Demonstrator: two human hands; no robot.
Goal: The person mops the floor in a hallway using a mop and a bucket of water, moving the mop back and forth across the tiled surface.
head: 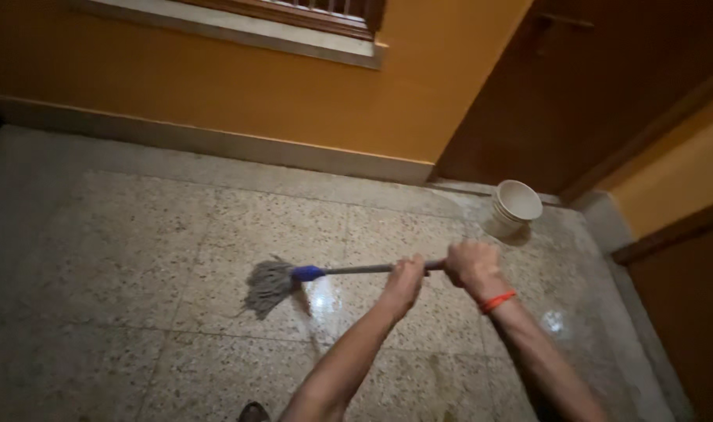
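While the grey mop head point(269, 286) rests on the wet speckled floor point(122, 234), the left hand point(406, 280) and right hand point(471, 264) are both closed around the mop handle point(356, 270); mopping looks mid-stroke, and a next pass would likely call for a steady pull, clear of the white bucket point(514, 208)

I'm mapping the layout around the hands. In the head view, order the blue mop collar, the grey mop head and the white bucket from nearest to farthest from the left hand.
From the left hand:
1. Blue mop collar, just left along the handle.
2. White bucket, up right by the door.
3. Grey mop head, far left on the floor; its gap over the bucket is slim.
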